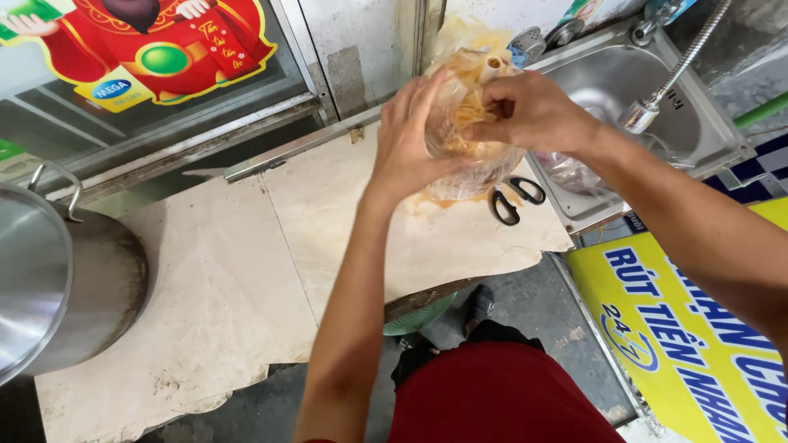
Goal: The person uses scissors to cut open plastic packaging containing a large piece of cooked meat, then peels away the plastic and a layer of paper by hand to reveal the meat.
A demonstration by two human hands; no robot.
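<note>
The person is holding a clear plastic bag (472, 123) up over the far edge of the pale counter (230, 287), right beside the metal sink (607, 82). The bag is full of something stringy and yellow-orange, maybe noodles, but it is hard to tell for sure.

The left hand (406, 139) is pressing flat on the side of the bag, with its fingers spread apart and wrapping around it. The right hand (525, 111) is gripping the top of the bag, with its fingers pinched tight on the bunched neck.

An orange wet patch is showing on the counter just under the bag, so the bag may be leaking. If the left hand squeezes too hard, more juice could be pushed out onto the counter. If the right hand loosens its pinch, the neck could open and the food could spill.

The black scissors (517, 199) are lying on the counter just below the bag, near the sink edge. A dropped bag could land on them, and they could poke a hole in it.

1 big steel pot (74, 279) is sitting well apart on the left, out of the way.
</note>
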